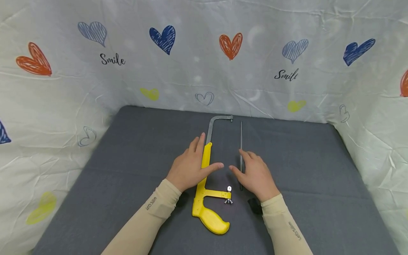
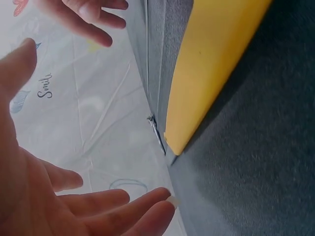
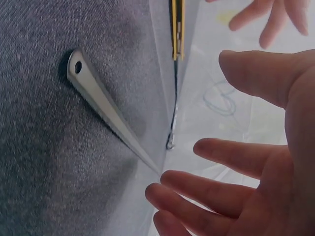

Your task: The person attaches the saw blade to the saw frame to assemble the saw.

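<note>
A hacksaw frame [image 1: 200, 194] with a yellow handle and body and a grey metal front arm lies on the dark cloth, its handle towards me. Across it in the head view hovers my left hand [image 1: 189, 168], fingers extended and thumb pointing right. The left wrist view shows a gap between that hand and the yellow body [image 2: 211, 64]. To the right lies a detached saw blade [image 1: 241, 136], thin and straight, with a hole in its near end [image 3: 91, 83]. My right hand [image 1: 256, 175] is above the blade, fingers loosely extended, holding nothing.
Dark grey cloth [image 1: 302, 212] covers the table. A white curtain [image 1: 191, 71] printed with hearts and "Smile" hangs behind and at both sides. The frame's short lower arm carries a wing nut [image 1: 228, 201]. Black wrist gear [image 1: 255, 206] shows under the right sleeve.
</note>
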### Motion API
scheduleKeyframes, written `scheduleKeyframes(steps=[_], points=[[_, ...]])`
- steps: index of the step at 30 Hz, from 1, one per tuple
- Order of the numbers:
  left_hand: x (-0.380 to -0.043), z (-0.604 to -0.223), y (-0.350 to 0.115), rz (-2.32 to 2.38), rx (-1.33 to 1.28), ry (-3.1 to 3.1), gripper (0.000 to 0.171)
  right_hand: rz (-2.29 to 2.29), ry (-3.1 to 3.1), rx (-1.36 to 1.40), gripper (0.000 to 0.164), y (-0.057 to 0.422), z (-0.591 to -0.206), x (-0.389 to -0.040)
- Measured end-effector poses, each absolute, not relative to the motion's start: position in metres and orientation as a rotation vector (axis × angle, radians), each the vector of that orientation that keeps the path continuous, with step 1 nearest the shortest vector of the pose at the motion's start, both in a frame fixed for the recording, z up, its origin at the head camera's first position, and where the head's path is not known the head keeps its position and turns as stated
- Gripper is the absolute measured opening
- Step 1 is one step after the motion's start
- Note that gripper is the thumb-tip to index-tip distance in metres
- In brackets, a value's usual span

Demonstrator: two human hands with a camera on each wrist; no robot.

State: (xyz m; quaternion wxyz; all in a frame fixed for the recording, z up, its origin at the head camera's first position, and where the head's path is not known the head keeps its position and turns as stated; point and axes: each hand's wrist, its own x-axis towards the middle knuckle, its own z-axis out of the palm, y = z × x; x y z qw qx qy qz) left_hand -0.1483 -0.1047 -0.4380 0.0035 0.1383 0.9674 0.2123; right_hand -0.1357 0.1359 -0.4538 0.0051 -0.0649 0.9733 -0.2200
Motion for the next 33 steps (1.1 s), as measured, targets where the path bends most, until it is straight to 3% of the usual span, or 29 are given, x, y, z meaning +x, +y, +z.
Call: scheduleKeyframes(steps=[25, 33], points=[[-0.142, -0.443, -0.085, 0.735, 0.322, 2.921, 0.117, -0.739, 3.096, -0.148, 0.063, 0.129, -0.457, -0.135], [-0.142, -0.445, -0.085, 0.720, 0.267, 2.926, 0.113, -0.738, 3.111, -0.028, 0.043, 0.129, -0.460, -0.135]])
